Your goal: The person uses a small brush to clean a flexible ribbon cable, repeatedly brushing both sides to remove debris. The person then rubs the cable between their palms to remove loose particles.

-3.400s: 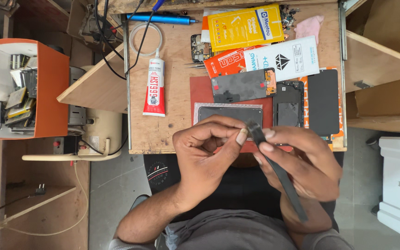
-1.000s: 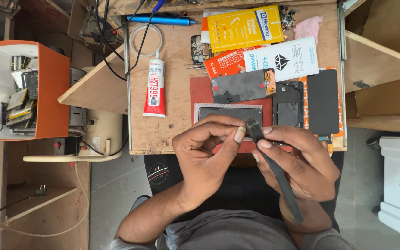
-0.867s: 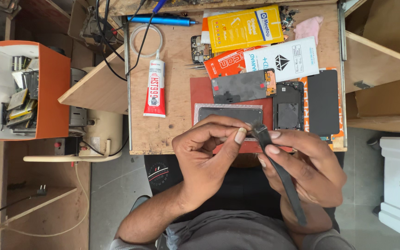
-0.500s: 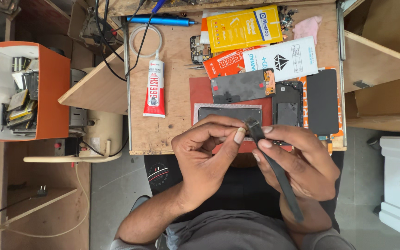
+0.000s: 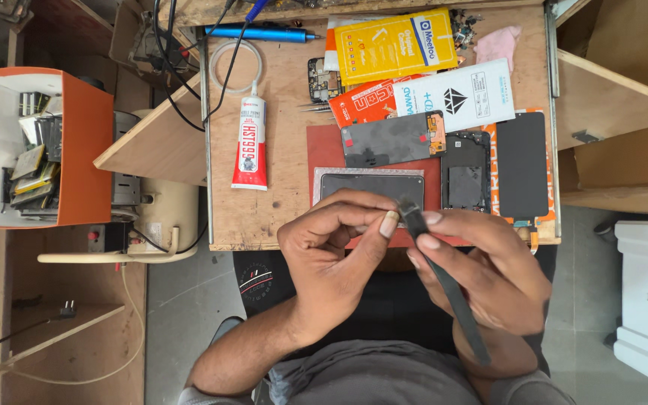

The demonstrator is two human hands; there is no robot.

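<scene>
My right hand (image 5: pixel 489 274) grips a long flat black tool (image 5: pixel 444 285) that runs from its blunt tip near my thumbs down past my wrist. My left hand (image 5: pixel 335 251) has its fingers curled, thumb and forefinger pinching at the tool's tip; anything small between them is hidden. Both hands hover at the near edge of a small wooden bench (image 5: pixel 279 187). Just beyond them lies a phone frame (image 5: pixel 369 184) on a red mat (image 5: pixel 324 150), with a grey phone back panel (image 5: pixel 391 139), a second dark phone frame (image 5: pixel 465 169) and a black screen panel (image 5: pixel 523 165) alongside.
A white and red glue tube (image 5: pixel 250 142) and a clear tape ring (image 5: pixel 235 66) lie on the bench's left. Yellow, orange and white packets (image 5: pixel 395 45), a blue pen-shaped tool (image 5: pixel 256 32), tweezers and a pink cloth (image 5: pixel 498 43) sit at the back. An orange bin (image 5: pixel 88 150) of parts stands left.
Almost nothing differs. My right hand dipped slightly with the black tool and came back; my left fingers stay pinched at its tip.
</scene>
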